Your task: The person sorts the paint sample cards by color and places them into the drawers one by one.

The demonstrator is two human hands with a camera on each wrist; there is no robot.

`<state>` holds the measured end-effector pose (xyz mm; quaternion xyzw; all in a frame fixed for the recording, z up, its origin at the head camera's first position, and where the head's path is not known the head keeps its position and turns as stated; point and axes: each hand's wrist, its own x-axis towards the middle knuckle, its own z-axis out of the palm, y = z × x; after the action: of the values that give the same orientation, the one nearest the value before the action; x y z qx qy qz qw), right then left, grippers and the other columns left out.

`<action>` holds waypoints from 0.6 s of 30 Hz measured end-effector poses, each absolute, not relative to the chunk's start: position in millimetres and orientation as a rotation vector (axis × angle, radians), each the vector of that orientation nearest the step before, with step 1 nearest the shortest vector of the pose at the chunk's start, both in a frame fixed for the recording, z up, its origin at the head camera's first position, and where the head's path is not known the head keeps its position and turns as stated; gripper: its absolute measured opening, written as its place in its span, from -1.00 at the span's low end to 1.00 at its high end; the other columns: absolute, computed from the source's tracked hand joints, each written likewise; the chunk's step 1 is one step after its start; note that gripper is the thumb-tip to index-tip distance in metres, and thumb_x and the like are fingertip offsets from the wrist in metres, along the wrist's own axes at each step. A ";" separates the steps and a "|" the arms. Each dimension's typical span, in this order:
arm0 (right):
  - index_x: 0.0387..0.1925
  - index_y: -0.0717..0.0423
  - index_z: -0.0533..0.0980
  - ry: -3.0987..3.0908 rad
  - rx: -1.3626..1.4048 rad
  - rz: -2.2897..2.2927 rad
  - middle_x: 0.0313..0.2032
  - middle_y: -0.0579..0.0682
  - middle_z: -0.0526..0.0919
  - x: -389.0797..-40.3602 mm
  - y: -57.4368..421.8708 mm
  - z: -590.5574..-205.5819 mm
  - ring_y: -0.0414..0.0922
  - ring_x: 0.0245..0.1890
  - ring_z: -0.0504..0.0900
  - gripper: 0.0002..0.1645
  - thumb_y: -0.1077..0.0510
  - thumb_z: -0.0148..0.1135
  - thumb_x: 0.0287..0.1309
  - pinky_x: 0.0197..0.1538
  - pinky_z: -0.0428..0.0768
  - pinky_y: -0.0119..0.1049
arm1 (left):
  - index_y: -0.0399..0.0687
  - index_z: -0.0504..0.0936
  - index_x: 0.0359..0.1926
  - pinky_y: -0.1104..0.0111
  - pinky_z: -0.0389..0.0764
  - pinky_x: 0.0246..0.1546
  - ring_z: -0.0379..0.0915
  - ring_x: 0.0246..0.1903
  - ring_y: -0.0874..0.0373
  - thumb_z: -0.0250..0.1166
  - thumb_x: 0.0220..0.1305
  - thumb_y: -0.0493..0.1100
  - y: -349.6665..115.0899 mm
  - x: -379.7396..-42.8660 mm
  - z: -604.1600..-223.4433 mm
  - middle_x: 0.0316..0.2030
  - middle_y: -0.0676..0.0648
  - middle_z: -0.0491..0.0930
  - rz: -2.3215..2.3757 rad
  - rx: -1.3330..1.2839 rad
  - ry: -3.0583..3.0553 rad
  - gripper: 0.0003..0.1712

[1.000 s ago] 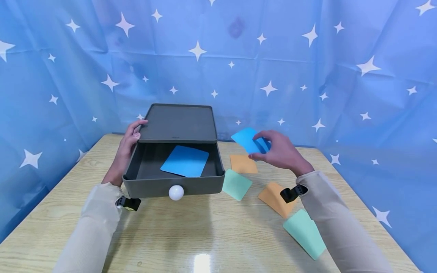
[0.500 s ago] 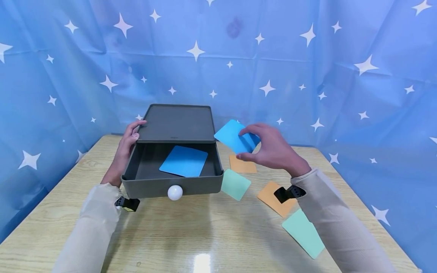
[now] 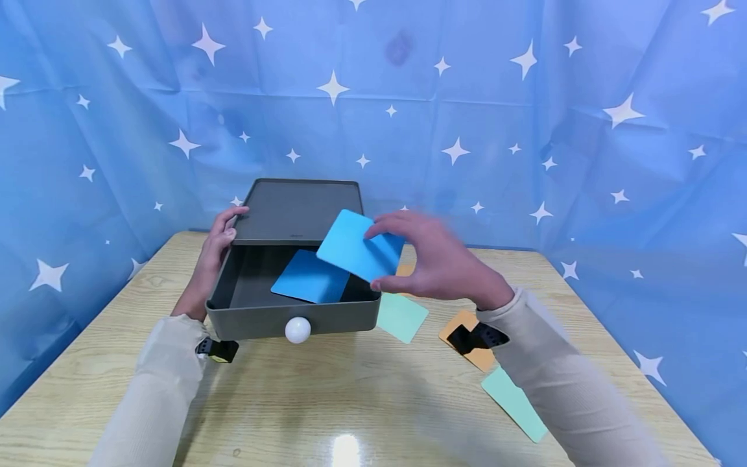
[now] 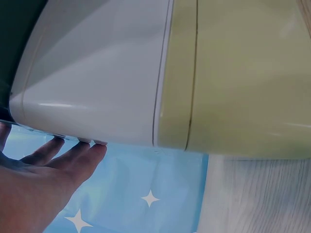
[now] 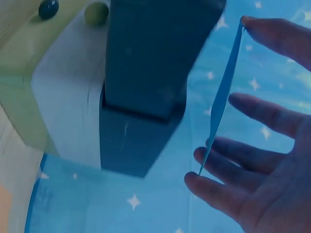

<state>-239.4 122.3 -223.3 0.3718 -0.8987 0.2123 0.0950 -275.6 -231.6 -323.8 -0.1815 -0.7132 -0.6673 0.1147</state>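
Card of plain light blue (image 3: 355,245), square with rounded corners, tilts near the centre of the frame, pinched between thumb and fingertips of the right hand (image 3: 436,263). It has moved left from above the table to over the right side of the open dark grey drawer (image 3: 292,319) with a round white knob (image 3: 298,329), so the carry now reaches the opening. Inside, a matching blue card (image 3: 309,277) lies partly covered by it. At centre left, the left hand (image 3: 211,256) touches the drawer unit's side, fingers extended; their tips are partly hidden, so the pressure is perhaps light. The white tier (image 5: 68,82) and yellow-green tier (image 5: 22,92) show only in the wrist views. Right of centre, an orange paper card (image 3: 405,268) is mostly covered; a black wrist strap (image 3: 478,338) crosses another. The moving hand is blurred.
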 end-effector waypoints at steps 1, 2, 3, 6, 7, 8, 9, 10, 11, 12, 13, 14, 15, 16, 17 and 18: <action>0.20 -0.11 0.54 -2.660 1.128 0.621 0.35 0.03 0.47 -238.0 118.9 -223.9 0.08 0.33 0.43 -0.28 -0.13 0.53 -0.03 0.10 0.64 0.01 | 0.21 0.11 0.50 0.50 0.39 0.03 0.20 0.19 0.22 -0.26 0.56 0.06 -231.3 -275.8 -323.7 0.45 -0.05 0.06 -1.958 -0.531 -2.086 -0.44; 0.20 -0.11 0.54 -2.655 1.153 0.615 0.36 0.03 0.46 -236.6 115.8 -224.6 0.08 0.34 0.42 -0.29 -0.13 0.52 -0.02 0.11 0.64 0.01 | 0.22 0.12 0.50 0.50 0.38 0.03 0.19 0.20 0.22 -0.26 0.56 0.06 -231.0 -276.0 -323.6 0.46 -0.05 0.05 -1.960 -0.529 -2.084 -0.45; 0.20 -0.11 0.53 -2.650 1.175 0.612 0.36 0.03 0.46 -235.4 112.8 -225.3 0.08 0.35 0.42 -0.30 -0.13 0.52 -0.01 0.12 0.63 0.01 | 0.22 0.12 0.50 0.50 0.37 0.04 0.18 0.20 0.21 -0.26 0.56 0.05 -230.6 -276.0 -323.3 0.47 -0.05 0.04 -1.961 -0.526 -2.082 -0.45; 0.19 -0.10 0.53 -2.638 1.242 0.627 0.38 0.03 0.45 -233.6 104.2 -227.7 0.08 0.37 0.41 -0.32 -0.13 0.49 0.01 0.14 0.63 -0.01 | 0.21 0.12 0.50 0.50 0.35 0.05 0.15 0.22 0.19 -0.26 0.55 0.05 -230.3 -276.3 -323.4 0.49 -0.05 0.00 -1.957 -0.525 -2.082 -0.44; 0.18 -0.10 0.53 -2.626 1.271 0.636 0.38 0.03 0.45 -233.1 101.7 -228.2 0.08 0.38 0.41 -0.34 -0.12 0.48 0.02 0.15 0.63 -0.02 | 0.21 0.12 0.50 0.50 0.35 0.05 0.15 0.22 0.18 -0.26 0.55 0.05 -230.4 -276.2 -323.5 0.50 -0.06 -0.01 -1.956 -0.525 -2.082 -0.44; 0.18 -0.09 0.53 -2.615 1.301 0.646 0.37 0.03 0.46 -232.9 99.3 -228.6 0.06 0.38 0.41 -0.34 -0.11 0.48 0.03 0.16 0.62 -0.03 | 0.21 0.12 0.50 0.50 0.34 0.05 0.14 0.23 0.18 -0.26 0.55 0.06 -230.6 -276.1 -323.7 0.51 -0.06 -0.03 -1.950 -0.526 -2.087 -0.44; 0.17 -0.08 0.53 -2.602 1.335 0.658 0.37 0.03 0.46 -232.8 97.0 -229.0 0.05 0.38 0.42 -0.35 -0.11 0.48 0.03 0.16 0.62 -0.05 | 0.20 0.11 0.51 0.50 0.35 0.05 0.13 0.24 0.17 -0.27 0.55 0.06 -230.9 -275.9 -323.9 0.52 -0.07 -0.05 -1.946 -0.528 -2.090 -0.43; 0.17 -0.07 0.54 -2.591 1.367 0.668 0.36 0.02 0.48 -232.8 94.8 -229.3 0.04 0.37 0.43 -0.35 -0.10 0.48 0.03 0.17 0.61 -0.07 | 0.20 0.10 0.51 0.50 0.35 0.04 0.12 0.24 0.16 -0.27 0.56 0.06 -231.2 -275.8 -324.2 0.53 -0.08 -0.06 -1.942 -0.531 -2.094 -0.43; 0.16 -0.06 0.54 -2.582 1.396 0.680 0.35 0.02 0.49 -232.7 92.9 -229.5 0.02 0.37 0.44 -0.36 -0.10 0.48 0.04 0.18 0.60 -0.09 | 0.20 0.10 0.51 0.50 0.35 0.04 0.12 0.25 0.16 -0.27 0.55 0.07 -231.4 -275.7 -324.3 0.54 -0.07 -0.09 -1.939 -0.531 -2.096 -0.42; 0.16 -0.06 0.54 -2.576 1.421 0.682 0.34 0.01 0.50 -232.9 91.3 -229.9 0.00 0.36 0.44 -0.37 -0.10 0.47 0.05 0.19 0.59 -0.10 | 0.20 0.11 0.51 0.50 0.35 0.04 0.11 0.25 0.16 -0.26 0.55 0.07 -231.4 -275.7 -324.4 0.56 -0.07 -0.11 -1.937 -0.531 -2.097 -0.42; 0.17 -0.06 0.53 -2.575 1.441 0.681 0.33 0.00 0.51 -233.1 89.6 -230.0 -0.02 0.36 0.45 -0.37 -0.10 0.46 0.06 0.20 0.57 -0.12 | 0.20 0.11 0.52 0.50 0.35 0.04 0.11 0.25 0.16 -0.26 0.55 0.07 -231.4 -275.8 -324.5 0.57 -0.07 -0.13 -1.935 -0.532 -2.097 -0.42; 0.17 -0.07 0.53 -2.583 1.452 0.680 0.32 -0.02 0.51 -233.7 88.1 -230.3 -0.05 0.34 0.46 -0.38 -0.10 0.45 0.07 0.21 0.55 -0.13 | 0.19 0.10 0.52 0.50 0.35 0.03 0.11 0.25 0.16 -0.26 0.55 0.07 -231.3 -275.9 -324.4 0.57 -0.07 -0.14 -1.932 -0.534 -2.096 -0.42; 0.17 -0.08 0.53 -2.591 1.461 0.675 0.32 -0.04 0.52 -234.2 86.7 -230.5 -0.07 0.33 0.46 -0.39 -0.10 0.44 0.08 0.22 0.53 -0.14 | 0.19 0.11 0.51 0.51 0.36 0.03 0.12 0.24 0.17 -0.26 0.55 0.07 -231.1 -276.1 -324.3 0.57 -0.07 -0.14 -1.936 -0.535 -2.090 -0.42; 0.18 -0.09 0.53 -2.602 1.464 0.666 0.31 -0.06 0.52 -234.6 85.5 -230.6 -0.09 0.32 0.47 -0.39 -0.11 0.43 0.10 0.23 0.51 -0.15 | 0.19 0.11 0.51 0.51 0.37 0.03 0.14 0.24 0.18 -0.25 0.55 0.06 -230.8 -276.2 -324.1 0.58 -0.06 -0.14 -1.939 -0.538 -2.085 -0.42; 0.18 -0.10 0.52 -2.613 1.463 0.658 0.31 -0.07 0.52 -235.0 84.4 -230.6 -0.11 0.31 0.48 -0.40 -0.12 0.41 0.11 0.24 0.49 -0.15 | 0.18 0.12 0.51 0.52 0.37 0.02 0.15 0.23 0.20 -0.25 0.55 0.06 -230.6 -276.4 -324.0 0.58 -0.06 -0.14 -1.942 -0.540 -2.079 -0.43; 0.18 -0.11 0.52 -2.622 1.463 0.648 0.30 -0.09 0.53 -235.7 83.4 -230.9 -0.13 0.29 0.48 -0.41 -0.12 0.40 0.12 0.24 0.47 -0.15 | 0.17 0.11 0.51 0.52 0.38 0.02 0.16 0.22 0.20 -0.25 0.55 0.05 -230.5 -276.4 -324.0 0.58 -0.06 -0.14 -1.944 -0.546 -2.075 -0.43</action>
<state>-235.7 83.4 -230.9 0.4759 -0.8532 0.2108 0.0349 -276.4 -230.5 -324.0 -0.1871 -0.7113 -0.6663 0.1227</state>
